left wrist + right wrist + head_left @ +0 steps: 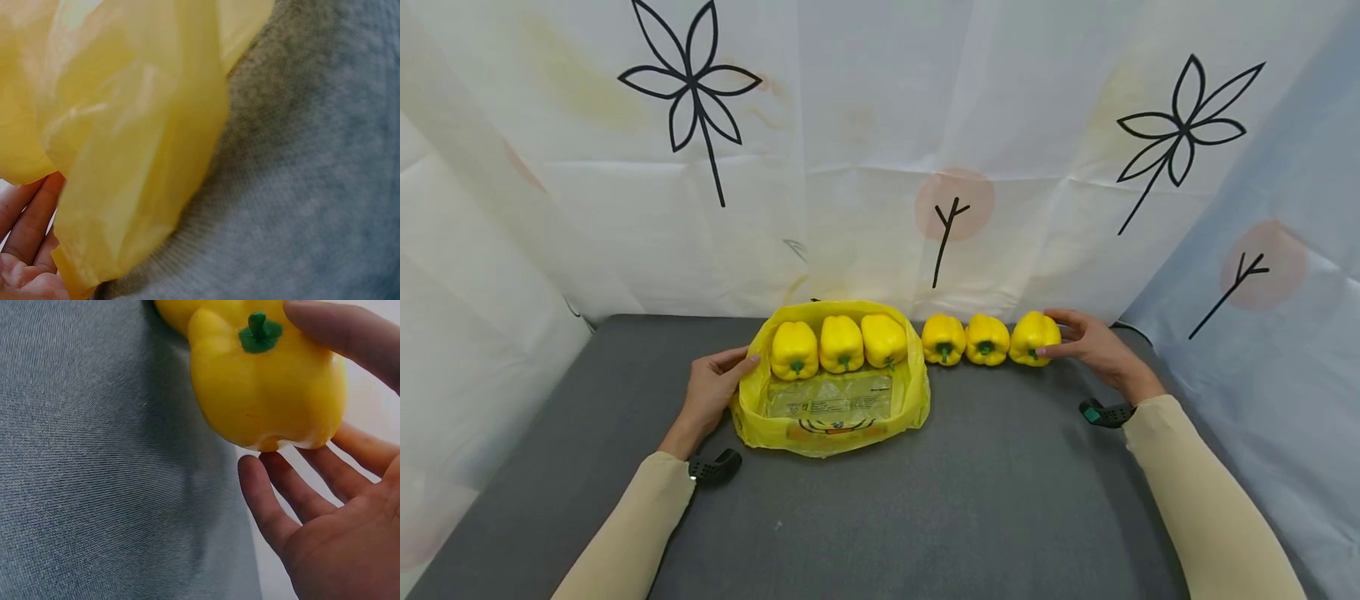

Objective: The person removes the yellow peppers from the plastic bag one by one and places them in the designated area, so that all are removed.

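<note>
A yellow plastic bag (757,427) sits wide open on the table, its printed inner bottom facing up. Three yellow bell peppers (841,343) stand in a row along its back side. My left hand (707,395) holds the bag's left rim, thumb at the edge and fingers outside; in the left wrist view the yellow plastic (134,156) covers part of the fingers. To the right of the bag are three more yellow peppers in line. My right hand (1103,353) grips the rightmost bell pepper (1032,338), thumb near its green stem (259,332) and fingers along the opposite side.
The middle pepper (987,340) and the one nearest the bag (943,339) stand close together. A dark grey table (940,517) extends toward me. White printed cloth (857,125) hangs behind the table and along both sides.
</note>
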### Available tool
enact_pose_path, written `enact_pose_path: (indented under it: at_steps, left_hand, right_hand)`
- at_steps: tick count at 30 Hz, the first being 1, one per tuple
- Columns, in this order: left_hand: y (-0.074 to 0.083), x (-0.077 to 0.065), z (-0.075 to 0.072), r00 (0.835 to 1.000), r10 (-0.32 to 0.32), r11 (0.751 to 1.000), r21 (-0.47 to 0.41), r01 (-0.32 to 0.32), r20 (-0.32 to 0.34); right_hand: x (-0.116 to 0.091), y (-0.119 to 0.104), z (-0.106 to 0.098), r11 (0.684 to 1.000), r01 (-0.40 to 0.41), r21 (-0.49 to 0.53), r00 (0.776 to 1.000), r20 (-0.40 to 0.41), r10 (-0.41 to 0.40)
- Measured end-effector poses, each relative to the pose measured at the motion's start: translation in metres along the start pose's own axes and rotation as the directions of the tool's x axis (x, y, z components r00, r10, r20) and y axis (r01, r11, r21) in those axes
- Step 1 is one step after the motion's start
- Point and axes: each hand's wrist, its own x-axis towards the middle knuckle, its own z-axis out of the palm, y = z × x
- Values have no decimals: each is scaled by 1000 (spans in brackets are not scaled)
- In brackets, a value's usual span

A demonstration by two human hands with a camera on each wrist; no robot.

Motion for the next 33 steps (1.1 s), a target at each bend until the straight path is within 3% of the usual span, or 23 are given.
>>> enact_pose_path:
  at_steps: [5,13,33]
  left_hand:
    - [2,0,0,1000,-5,1000,-5,5,1]
    - [2,1,0,1000,1,1000,-13,-1,6]
    - [0,1,0,1000,-2,1000,-4,2,-1]
  right_hand:
    - [8,5,0,999,-27,-18,999,28,27]
    - [15,15,1,1000,0,-22,996,92,2]
    - [16,14,1,998,25,-49,996,87,-20]
